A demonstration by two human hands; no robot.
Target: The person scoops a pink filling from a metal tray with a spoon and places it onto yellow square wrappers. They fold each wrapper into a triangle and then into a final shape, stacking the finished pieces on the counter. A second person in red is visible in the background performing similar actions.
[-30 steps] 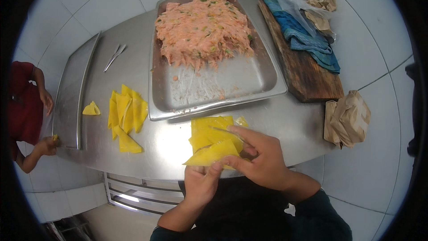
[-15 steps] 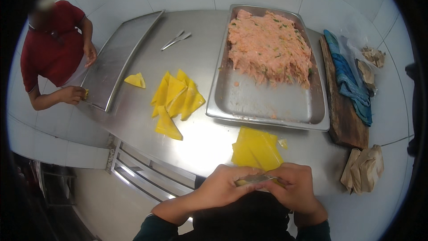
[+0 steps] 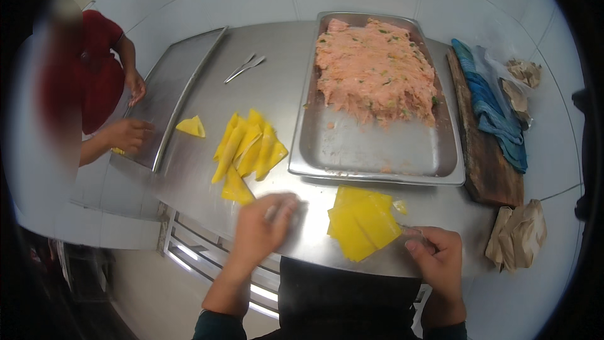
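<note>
My left hand (image 3: 265, 226) hovers over the table just right of the lowest folded yellow wrapper, its fingers curled together; slight blur hides what they hold, if anything. Beside the stack of flat yellow wrappers (image 3: 362, 223), my right hand (image 3: 439, 253) pinches a thin greyish utensil (image 3: 408, 229), mostly hidden by the fingers. Several folded yellow wrappers (image 3: 250, 145) lie in a pile left of centre. Behind the flat stack stands a metal tray (image 3: 377, 173) with pink minced filling (image 3: 377, 72), flecked green, heaped at its far end.
A co-worker's hand (image 3: 129, 135) is over a framed metal tray (image 3: 182, 97) at the left. Small metal tongs (image 3: 244, 69) and a lone folded wrapper (image 3: 192, 126) lie nearby. At right are a wooden board (image 3: 487, 170), a blue cloth (image 3: 487, 104) and crumpled brown paper (image 3: 516, 233).
My hands were together before my body around a flat greyish thing; now they are apart, the left forward and leftward, the right beside the wrapper stack. The co-worker's lower hand has shifted right.
</note>
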